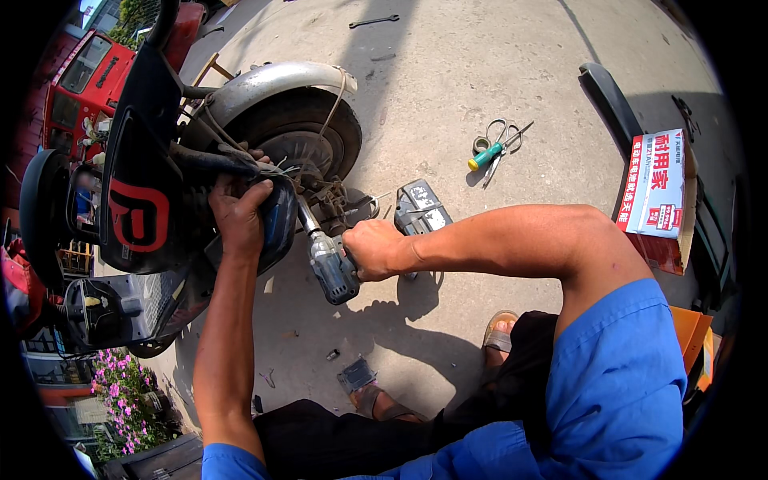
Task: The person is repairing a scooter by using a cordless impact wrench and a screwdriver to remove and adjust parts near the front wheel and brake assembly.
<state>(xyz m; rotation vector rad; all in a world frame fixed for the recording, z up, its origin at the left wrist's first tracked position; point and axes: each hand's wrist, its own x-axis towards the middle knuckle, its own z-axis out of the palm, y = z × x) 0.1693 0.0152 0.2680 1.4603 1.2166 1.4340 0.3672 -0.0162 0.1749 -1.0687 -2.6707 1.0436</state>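
So the right hand point(374, 250) is wrapped fully closed around the grip of a power driver point(332, 268), and the tool's long axis runs up and to the left from that fist, nose aimed at the hub of the scooter wheel point(300, 136). The hub sits just past the tool tip, up-left of the right hand, so that hand is the one lined up with it. The left hand point(240, 216) is higher and further left, fingers curled shut on the dark panel point(276, 216) right beside the wheel. Off to the right of both hands, scissors point(506, 138) and a screwdriver point(486, 156) lie on the concrete.
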